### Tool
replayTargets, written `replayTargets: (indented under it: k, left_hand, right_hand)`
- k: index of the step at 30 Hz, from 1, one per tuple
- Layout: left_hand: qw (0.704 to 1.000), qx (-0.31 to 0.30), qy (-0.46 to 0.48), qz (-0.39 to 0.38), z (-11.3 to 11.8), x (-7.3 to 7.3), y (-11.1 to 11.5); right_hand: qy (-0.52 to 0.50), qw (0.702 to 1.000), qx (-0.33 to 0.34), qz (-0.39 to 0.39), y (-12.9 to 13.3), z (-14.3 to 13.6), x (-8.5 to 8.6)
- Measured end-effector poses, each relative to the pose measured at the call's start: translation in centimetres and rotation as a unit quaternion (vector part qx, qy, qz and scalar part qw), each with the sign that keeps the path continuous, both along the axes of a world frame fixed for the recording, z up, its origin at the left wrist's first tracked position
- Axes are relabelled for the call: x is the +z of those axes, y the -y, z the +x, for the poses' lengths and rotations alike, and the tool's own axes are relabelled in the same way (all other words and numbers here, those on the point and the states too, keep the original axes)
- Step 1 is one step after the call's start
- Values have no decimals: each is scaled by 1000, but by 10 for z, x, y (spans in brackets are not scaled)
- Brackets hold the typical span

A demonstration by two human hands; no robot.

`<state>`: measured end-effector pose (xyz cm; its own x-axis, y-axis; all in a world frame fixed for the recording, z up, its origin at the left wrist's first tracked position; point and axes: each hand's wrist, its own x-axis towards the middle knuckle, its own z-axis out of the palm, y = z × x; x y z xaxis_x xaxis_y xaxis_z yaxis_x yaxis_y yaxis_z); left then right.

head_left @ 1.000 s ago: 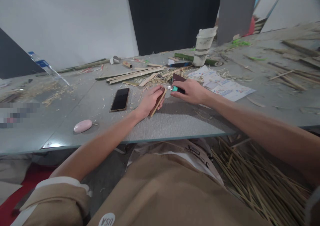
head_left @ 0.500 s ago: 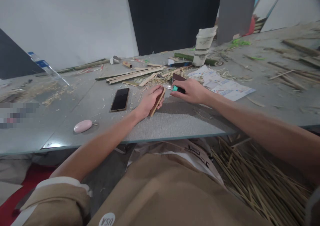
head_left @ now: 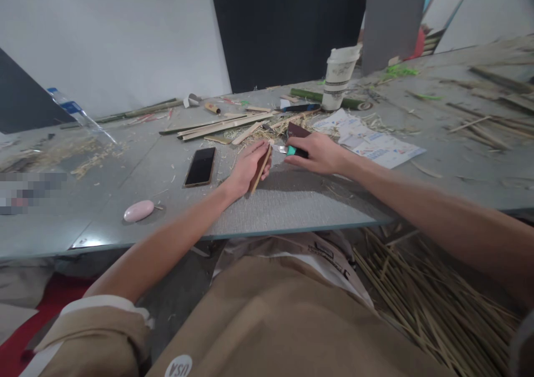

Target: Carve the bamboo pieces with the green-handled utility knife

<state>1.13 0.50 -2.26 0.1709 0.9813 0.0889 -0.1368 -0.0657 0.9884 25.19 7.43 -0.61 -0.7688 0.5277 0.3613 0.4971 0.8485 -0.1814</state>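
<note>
Head view, only one there is: person's left hand [head_left: 246,168] is clenched around a short bamboo strip [head_left: 260,171], fingers wrapped over its upper half, lower end poking out toward the table edge & resting on the grey mat [head_left: 292,199]. Strip runs slantwise through the palm, tilted up at the far end. Right hand [head_left: 319,153] is closed on a knife [head_left: 294,150] w/ a teal handle; tip points left at the strip's top end, just beside it, can't tell if touching.

Strip looks light, thin, stiff. Probably splits along the grain & has sharp edges, so best held flat-sided near mid-length, fingers kept back from the end facing the blade. Dry, not slippery by the look of it.

Around: phone [head_left: 201,166] just left of the left hand, pink oval thing [head_left: 138,211] nearer the edge, paper cup [head_left: 339,78] at the back, leaflet [head_left: 371,140] right of the knife hand, longer bamboo slats [head_left: 221,125] & shavings behind. Bundle of bamboo sticks [head_left: 425,304] on the floor, right.
</note>
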Motion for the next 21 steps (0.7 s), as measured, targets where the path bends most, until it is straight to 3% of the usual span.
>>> replayTargets:
  k: [7,15,21]
  left_hand:
    - [999,-28,-27,9,-4,-3,-1]
    - [991,-108,-80,0,5,4,13]
    - [996,-53,-67,-7,2,1,3]
  right_hand:
    - [7,1000,-6,-8,2,-2,0]
    - [-32,995,-97,-7,-17,7,-6]
    - [-23,997,-80,0,-10,8,-2]
